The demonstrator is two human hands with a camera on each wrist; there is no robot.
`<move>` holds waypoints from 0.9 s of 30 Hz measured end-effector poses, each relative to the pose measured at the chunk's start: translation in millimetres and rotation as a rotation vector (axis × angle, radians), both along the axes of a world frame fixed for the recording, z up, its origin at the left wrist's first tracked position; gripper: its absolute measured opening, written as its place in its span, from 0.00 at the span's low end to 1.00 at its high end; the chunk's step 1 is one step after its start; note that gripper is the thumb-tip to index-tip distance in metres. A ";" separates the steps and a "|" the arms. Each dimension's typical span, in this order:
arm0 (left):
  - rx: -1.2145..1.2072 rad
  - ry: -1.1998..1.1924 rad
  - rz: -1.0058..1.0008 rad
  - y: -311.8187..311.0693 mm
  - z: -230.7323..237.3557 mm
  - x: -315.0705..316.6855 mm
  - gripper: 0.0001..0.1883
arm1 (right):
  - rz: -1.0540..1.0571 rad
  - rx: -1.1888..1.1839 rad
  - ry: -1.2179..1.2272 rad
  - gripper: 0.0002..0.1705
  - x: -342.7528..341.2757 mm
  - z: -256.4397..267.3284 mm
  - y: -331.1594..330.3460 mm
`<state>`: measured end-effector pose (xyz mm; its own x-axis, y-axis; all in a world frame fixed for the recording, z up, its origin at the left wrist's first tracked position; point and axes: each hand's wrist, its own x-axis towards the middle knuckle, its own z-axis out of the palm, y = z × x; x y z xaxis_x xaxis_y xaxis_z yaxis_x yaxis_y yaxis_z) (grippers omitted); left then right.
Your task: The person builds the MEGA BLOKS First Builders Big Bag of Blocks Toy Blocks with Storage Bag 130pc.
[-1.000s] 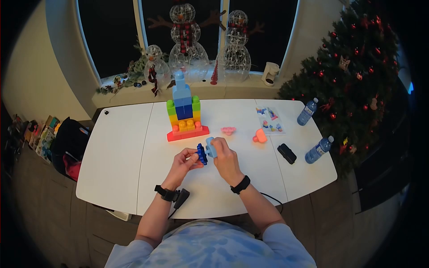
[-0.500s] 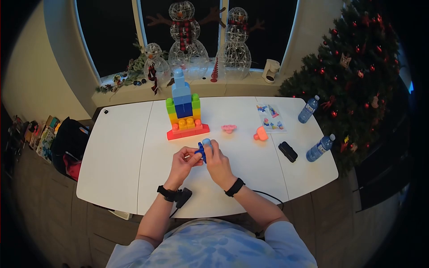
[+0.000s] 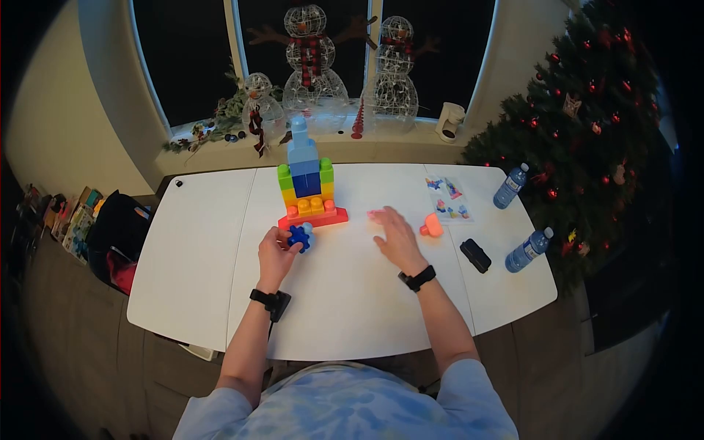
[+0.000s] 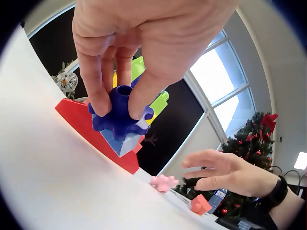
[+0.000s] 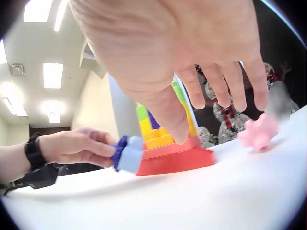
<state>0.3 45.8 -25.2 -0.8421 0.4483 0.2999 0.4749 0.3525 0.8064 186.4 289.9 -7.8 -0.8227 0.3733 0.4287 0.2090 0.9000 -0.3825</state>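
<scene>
My left hand [image 3: 273,258] pinches a dark blue gear-shaped toy piece [image 4: 120,117] between thumb and fingers. Joined to the gear's far side is a light blue building block [image 5: 130,159]. Both are close in front of a colourful block tower [image 3: 315,207] with a red base. My right hand [image 3: 400,240] reaches over the table with fingers spread and nothing in its grasp. Just beyond its fingertips is a pink gear piece [image 5: 259,132], partly covered by the hand in the head view. An orange-red block [image 3: 432,225] lies to the right of that hand.
On the white table [image 3: 191,271], a picture sheet [image 3: 449,199], a black case [image 3: 476,255] and two water bottles [image 3: 511,186] occupy the right side. Wire snowmen [image 3: 315,62] stand on the window ledge behind, and a decorated tree [image 3: 579,139] is at the right.
The light blue block has been joined to the dark blue gear. My right hand has let go and moved right to the pink gear, while my left hand carried the joined pieces left toward the tower.
</scene>
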 end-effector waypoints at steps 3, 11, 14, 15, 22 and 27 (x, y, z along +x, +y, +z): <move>-0.029 0.014 0.023 2.5 -6.4 -4.2 0.20 | -0.268 0.116 -0.015 0.36 6.8 -1.7 51.3; -0.115 -0.027 0.022 7.3 -3.0 4.0 0.26 | -0.329 -0.039 -0.204 0.33 32.2 -51.6 127.0; -0.131 0.160 0.049 15.2 12.7 14.9 0.29 | -0.269 -0.110 -0.237 0.31 41.0 -51.9 137.1; -0.110 0.321 0.068 19.5 19.7 19.1 0.29 | -0.243 -0.144 -0.252 0.30 43.5 -49.3 137.3; 0.001 0.384 -0.388 107.0 47.3 49.1 0.23 | -0.169 -0.320 -0.077 0.30 45.4 -14.1 101.8; -0.091 0.382 -0.593 184.6 -4.8 42.1 0.23 | -0.045 -0.848 0.109 0.32 50.8 -0.3 83.2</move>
